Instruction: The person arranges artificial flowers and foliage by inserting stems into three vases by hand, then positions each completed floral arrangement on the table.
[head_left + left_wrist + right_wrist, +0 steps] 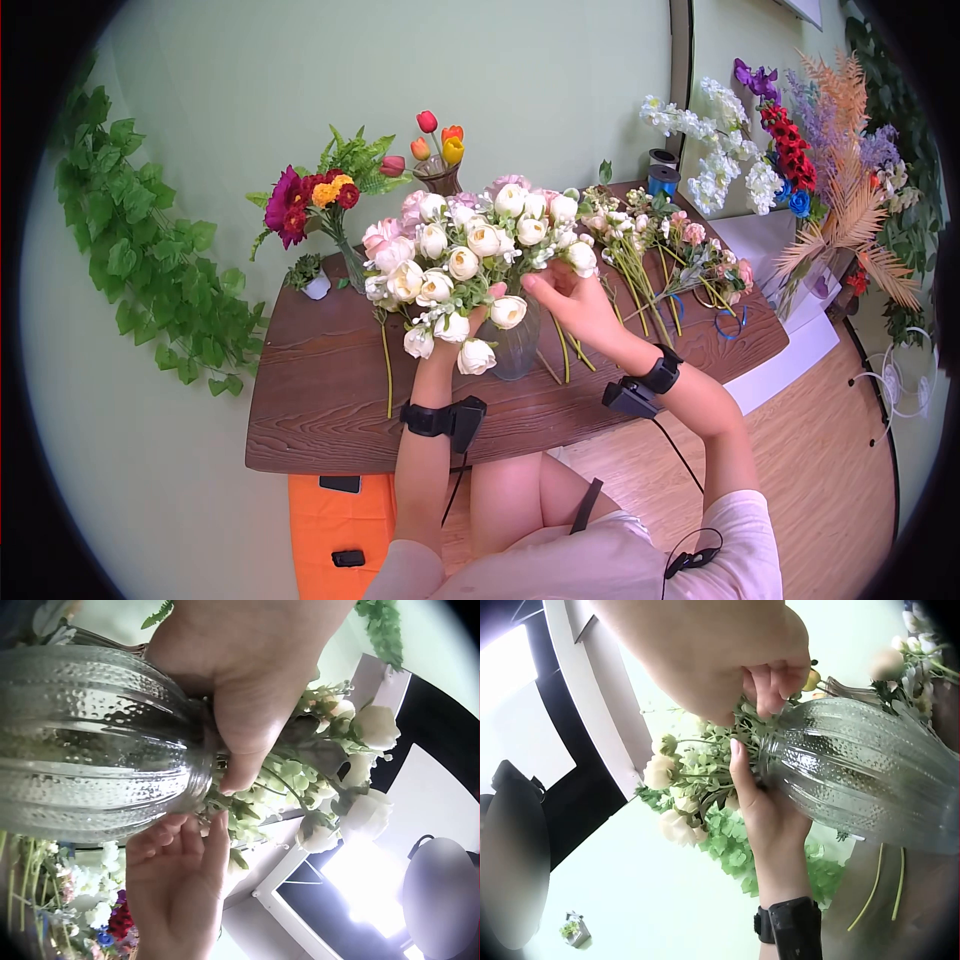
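A ribbed clear glass vase (pixel 515 350) stands on the dark wooden table (pixel 330 400), filled with a bouquet of white and pale pink roses (pixel 463 262). My left hand (pixel 247 682) grips the vase's neck from the left, its thumb stretched over the rim against the stems; blossoms cover much of this hand in the head view. On the other side, my right hand (pixel 580 305) is loosely cupped at the vase's mouth, thumb apart from the fingers. In the right wrist view, its bent fingertips (pixel 769 694) come close to the leafy stems above the rim.
Cut flower stems (pixel 640 275) lie at the table's right, beside blue ribbon (pixel 735 322) and a spool (pixel 662 180). Behind stand a tulip vase (pixel 438 178) and a purple-and-yellow arrangement (pixel 310 200). A small potted plant (pixel 312 280) sits at the left edge.
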Demonstrator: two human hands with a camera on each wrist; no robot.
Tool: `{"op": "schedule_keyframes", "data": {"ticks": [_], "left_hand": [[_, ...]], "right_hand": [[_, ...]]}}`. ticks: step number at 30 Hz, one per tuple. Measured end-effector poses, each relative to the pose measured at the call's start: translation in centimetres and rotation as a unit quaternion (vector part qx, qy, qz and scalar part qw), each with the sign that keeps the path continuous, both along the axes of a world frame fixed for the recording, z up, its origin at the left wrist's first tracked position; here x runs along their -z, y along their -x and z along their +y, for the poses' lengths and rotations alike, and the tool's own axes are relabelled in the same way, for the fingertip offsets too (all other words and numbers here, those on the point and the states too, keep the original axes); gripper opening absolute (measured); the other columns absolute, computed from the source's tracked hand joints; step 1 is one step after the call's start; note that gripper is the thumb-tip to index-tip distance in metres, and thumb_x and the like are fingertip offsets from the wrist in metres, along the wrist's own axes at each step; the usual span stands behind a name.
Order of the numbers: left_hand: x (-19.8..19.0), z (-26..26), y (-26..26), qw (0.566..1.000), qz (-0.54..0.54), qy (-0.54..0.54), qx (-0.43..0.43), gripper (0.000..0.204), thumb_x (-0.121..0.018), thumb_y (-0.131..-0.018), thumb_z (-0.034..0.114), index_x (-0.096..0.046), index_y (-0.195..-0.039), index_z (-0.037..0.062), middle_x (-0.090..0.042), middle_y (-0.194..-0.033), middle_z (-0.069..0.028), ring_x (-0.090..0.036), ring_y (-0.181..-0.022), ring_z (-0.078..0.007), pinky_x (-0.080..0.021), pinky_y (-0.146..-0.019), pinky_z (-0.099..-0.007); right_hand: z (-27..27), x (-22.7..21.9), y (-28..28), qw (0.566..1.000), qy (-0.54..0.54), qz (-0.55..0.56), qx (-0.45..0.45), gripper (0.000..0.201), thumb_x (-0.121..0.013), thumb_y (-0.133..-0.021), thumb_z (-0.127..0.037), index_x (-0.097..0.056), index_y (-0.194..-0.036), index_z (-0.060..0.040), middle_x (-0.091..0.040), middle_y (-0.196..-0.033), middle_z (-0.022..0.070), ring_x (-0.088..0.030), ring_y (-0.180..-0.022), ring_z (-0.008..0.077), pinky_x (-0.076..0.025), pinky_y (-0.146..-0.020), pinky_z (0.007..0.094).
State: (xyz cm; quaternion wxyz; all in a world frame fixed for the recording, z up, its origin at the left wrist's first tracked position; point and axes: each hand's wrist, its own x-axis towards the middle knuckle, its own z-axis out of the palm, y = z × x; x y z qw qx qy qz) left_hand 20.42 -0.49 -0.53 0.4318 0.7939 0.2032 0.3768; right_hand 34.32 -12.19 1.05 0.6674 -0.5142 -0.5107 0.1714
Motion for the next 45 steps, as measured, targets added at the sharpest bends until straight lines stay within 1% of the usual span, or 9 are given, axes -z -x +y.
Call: {"op": "schedule_keyframes", "data": {"ticks": [3,5,14,16,20,22,42,43,45], "left_hand": [[0.2,-0.7,0.7,1.0,0.021,-0.008,-0.009,0.051,-0.069,-0.078,0.022,-0.048,-0.121,0.0057,-0.053,-0.118,-0.007,-0.05,-0.107,-0.0204,-0.039,-0.093,-0.0345],[-0.4,-0.6,0.6,0.999,0.033,-0.016,-0.017,0.051,-0.069,-0.077,0.021,-0.048,-0.121,0.0056,-0.053,-0.118,-0.0072,-0.05,-0.107,-0.0207,-0.039,-0.093,-0.0347],[1.4,0.5,-0.9,0.991,0.043,-0.128,-0.019,0.048,-0.067,-0.079,0.018,-0.047,-0.122,0.0044,-0.053,-0.121,-0.0095,-0.05,-0.108,-0.024,-0.039,-0.093,-0.036],[1.9,0.8,-0.9,0.993,0.023,-0.117,-0.008,0.048,-0.066,-0.08,0.018,-0.047,-0.122,0.0044,-0.052,-0.121,-0.0097,-0.05,-0.109,-0.0242,-0.039,-0.093,-0.036],[2.6,1.2,-1.0,0.995,-0.017,-0.094,0.012,0.048,-0.065,-0.081,0.018,-0.047,-0.123,0.0045,-0.051,-0.122,-0.0103,-0.049,-0.11,-0.0246,-0.039,-0.093,-0.036],[2.9,1.2,-1.0,0.996,-0.037,-0.082,0.024,0.048,-0.065,-0.081,0.018,-0.046,-0.123,0.0045,-0.051,-0.123,-0.0106,-0.049,-0.11,-0.0248,-0.039,-0.094,-0.036],[6.2,3.4,2.0,0.988,-0.143,-0.028,0.042,0.047,-0.061,-0.084,0.018,-0.044,-0.125,0.0048,-0.048,-0.126,-0.0123,-0.046,-0.114,-0.0262,-0.038,-0.095,-0.0364],[8.5,-2.6,7.5,0.988,-0.145,-0.026,0.039,0.047,-0.061,-0.084,0.018,-0.044,-0.125,0.0048,-0.048,-0.126,-0.0124,-0.046,-0.114,-0.0262,-0.038,-0.095,-0.0364],[6.9,3.9,1.9,0.988,-0.149,-0.022,0.031,0.047,-0.061,-0.084,0.018,-0.044,-0.126,0.0048,-0.047,-0.126,-0.0125,-0.046,-0.114,-0.0263,-0.037,-0.096,-0.0365]], "right_hand": [[0.3,0.4,0.2,0.995,-0.074,0.058,0.031,0.016,-0.062,-0.082,-0.015,-0.057,-0.079,-0.001,-0.051,-0.061,-0.0022,-0.041,-0.055,0.0033,-0.036,-0.05,0.0234],[0.2,0.6,-0.5,0.996,-0.007,-0.066,0.066,0.025,-0.062,-0.084,-0.014,-0.056,-0.104,-0.0007,-0.059,-0.078,-0.0024,-0.05,-0.068,0.0047,-0.041,-0.059,0.0214],[0.0,1.7,-0.5,0.988,0.015,-0.133,0.073,0.028,-0.065,-0.081,-0.014,-0.058,-0.105,-0.0011,-0.063,-0.082,0.0033,-0.05,-0.064,0.0069,-0.042,-0.057,0.0248],[0.2,2.0,-0.1,0.999,-0.023,-0.031,0.024,0.033,-0.066,-0.078,-0.01,-0.054,-0.107,-0.0015,-0.061,-0.096,0.0059,-0.058,-0.086,0.0143,-0.046,-0.075,0.03],[0.5,1.1,0.0,0.998,-0.036,0.007,-0.06,0.05,-0.069,-0.077,-0.012,-0.046,-0.12,-0.0036,-0.055,-0.112,0.004,-0.053,-0.099,0.0134,-0.044,-0.084,0.0295],[0.7,0.6,-0.2,0.977,-0.018,0.139,-0.161,0.055,-0.07,-0.076,-0.011,-0.043,-0.124,-0.0042,-0.053,-0.117,0.0049,-0.051,-0.103,0.0146,-0.042,-0.088,0.0297],[3.5,5.4,-1.5,0.98,-0.049,0.168,-0.091,0.042,-0.055,-0.083,0.0,-0.043,-0.124,-0.0017,-0.052,-0.119,0.0066,-0.05,-0.106,0.0168,-0.04,-0.091,0.0306],[3.4,5.5,-1.6,0.983,-0.058,0.153,-0.083,0.042,-0.055,-0.082,0.0,-0.044,-0.123,-0.0016,-0.053,-0.118,0.0071,-0.05,-0.106,0.017,-0.04,-0.091,0.0306],[3.5,5.7,-1.6,0.986,-0.062,0.136,-0.077,0.043,-0.055,-0.081,0.0,-0.044,-0.122,-0.0015,-0.053,-0.117,0.0075,-0.05,-0.106,0.0171,-0.04,-0.091,0.0305]]}}
